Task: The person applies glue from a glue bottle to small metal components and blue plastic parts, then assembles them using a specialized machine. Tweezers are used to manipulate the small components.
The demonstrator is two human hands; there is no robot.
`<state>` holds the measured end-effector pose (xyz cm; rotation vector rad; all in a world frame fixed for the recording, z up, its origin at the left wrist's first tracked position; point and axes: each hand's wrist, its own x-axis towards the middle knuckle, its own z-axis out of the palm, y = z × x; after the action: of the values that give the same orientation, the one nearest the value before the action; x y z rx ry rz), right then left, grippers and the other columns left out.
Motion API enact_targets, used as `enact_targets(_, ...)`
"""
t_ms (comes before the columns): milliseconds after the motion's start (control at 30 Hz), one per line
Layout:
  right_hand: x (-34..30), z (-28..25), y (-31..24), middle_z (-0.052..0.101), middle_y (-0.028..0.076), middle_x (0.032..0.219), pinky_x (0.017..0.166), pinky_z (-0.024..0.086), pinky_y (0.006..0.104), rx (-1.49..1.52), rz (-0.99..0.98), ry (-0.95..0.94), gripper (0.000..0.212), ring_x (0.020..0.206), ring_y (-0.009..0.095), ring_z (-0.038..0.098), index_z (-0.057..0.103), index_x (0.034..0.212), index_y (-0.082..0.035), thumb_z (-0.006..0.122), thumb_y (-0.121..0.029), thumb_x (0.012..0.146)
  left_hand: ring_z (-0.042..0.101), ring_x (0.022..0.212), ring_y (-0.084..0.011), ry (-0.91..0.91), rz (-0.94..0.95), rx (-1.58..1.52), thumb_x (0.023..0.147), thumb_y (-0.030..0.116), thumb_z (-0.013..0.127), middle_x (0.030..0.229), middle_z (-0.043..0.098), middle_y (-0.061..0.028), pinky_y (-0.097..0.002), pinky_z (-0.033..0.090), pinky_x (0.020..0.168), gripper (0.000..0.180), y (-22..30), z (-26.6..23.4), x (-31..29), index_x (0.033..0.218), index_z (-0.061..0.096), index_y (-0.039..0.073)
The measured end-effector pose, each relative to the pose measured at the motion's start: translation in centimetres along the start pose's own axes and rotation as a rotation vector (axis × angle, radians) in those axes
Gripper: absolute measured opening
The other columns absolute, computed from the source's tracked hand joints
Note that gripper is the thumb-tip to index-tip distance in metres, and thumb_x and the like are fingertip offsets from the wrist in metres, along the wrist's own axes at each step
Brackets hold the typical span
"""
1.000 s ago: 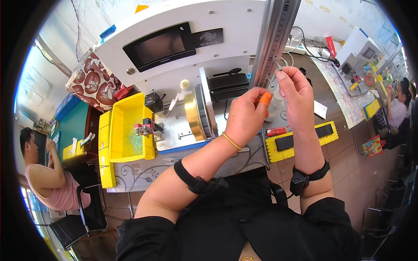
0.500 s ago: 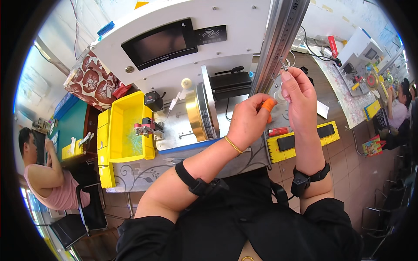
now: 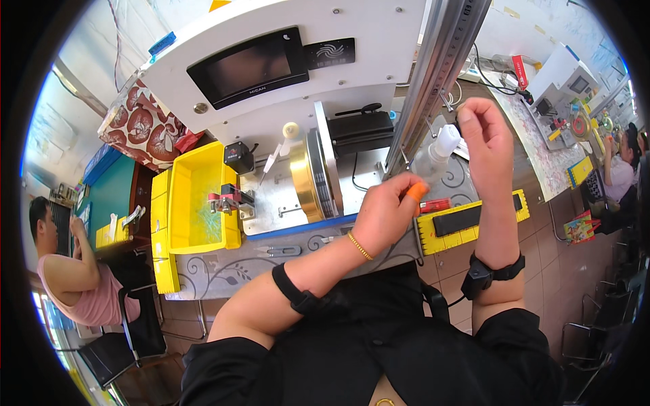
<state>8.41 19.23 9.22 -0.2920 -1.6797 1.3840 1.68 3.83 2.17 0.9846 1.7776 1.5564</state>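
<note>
A white-capped bottle (image 3: 431, 157) stands at two o'clock beside a metal rail (image 3: 443, 61). Left hand (image 3: 387, 213), at its seven, and right hand (image 3: 491, 142), at its three, press fingers to thumbs, grip unclear; a yellow bin (image 3: 233, 233) sits at nine.

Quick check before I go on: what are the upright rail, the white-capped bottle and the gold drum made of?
Upright rail: likely aluminium, silvery with straight grooves and sharp edges.
Bottle: probably plastic; the body looks translucent, the cap opaque white.
Gold drum: shiny, bright reflections suggest metal, though gold-coated plastic is possible.
</note>
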Motion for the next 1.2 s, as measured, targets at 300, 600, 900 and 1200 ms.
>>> enact_targets(300, -0.5, -0.8, -0.4, 0.052, 0.003, 0.084, 0.064, 0.044, 0.0245, -0.501, -0.041, -0.401, 0.007, 0.072, 0.010, 0.053, 0.057, 0.094, -0.003, 0.060, -0.006, 0.088, 0.050, 0.049, -0.0057, -0.254, -0.379, -0.197, 0.097, 0.022, 0.056, 0.065, 0.058, 0.0003, -0.0212, 0.041, 0.047, 0.020, -2.5, 0.5, -1.5, 0.099, 0.065, 0.004)
enact_targets(600, -2.4, -0.9, 1.9, 0.051, -0.007, 0.089, 0.071, 0.038, 0.0178, 0.098, 0.359, -0.331, 0.012, 0.081, 0.001, 0.046, 0.056, 0.099, -0.005, 0.061, -0.013, 0.094, 0.051, 0.050, -0.0073, -0.321, -0.472, -0.202, 0.096, 0.021, 0.056, 0.066, 0.058, -0.0009, -0.0230, 0.042, 0.048, 0.020, -3.0, 0.8, -1.2, 0.099, 0.064, 0.003)
enact_targets(900, -3.0, 0.5, 2.5, 0.050, -0.007, 0.086, 0.066, 0.037, 0.0162, 0.067, 0.262, -0.237, 0.010, 0.076, -0.001, 0.045, 0.056, 0.099, -0.005, 0.062, -0.011, 0.094, 0.053, 0.051, -0.0068, -0.375, -0.466, -0.091, 0.096, 0.022, 0.056, 0.068, 0.061, -0.0017, -0.0231, 0.043, 0.049, 0.021, -2.2, -0.6, -1.7, 0.099, 0.064, 0.002)
enact_targets(1200, -3.9, -1.7, 1.3, 0.050, -0.005, 0.082, 0.061, 0.037, 0.0168, -0.026, 0.040, 0.045, 0.007, 0.068, 0.001, 0.044, 0.056, 0.099, -0.005, 0.058, -0.007, 0.093, 0.061, 0.058, -0.0112, -0.464, -0.084, 0.348, 0.090, 0.018, 0.063, 0.075, 0.065, -0.0044, -0.0262, 0.048, 0.057, 0.032, 3.1, -5.0, -5.8, 0.120, 0.060, 0.006)
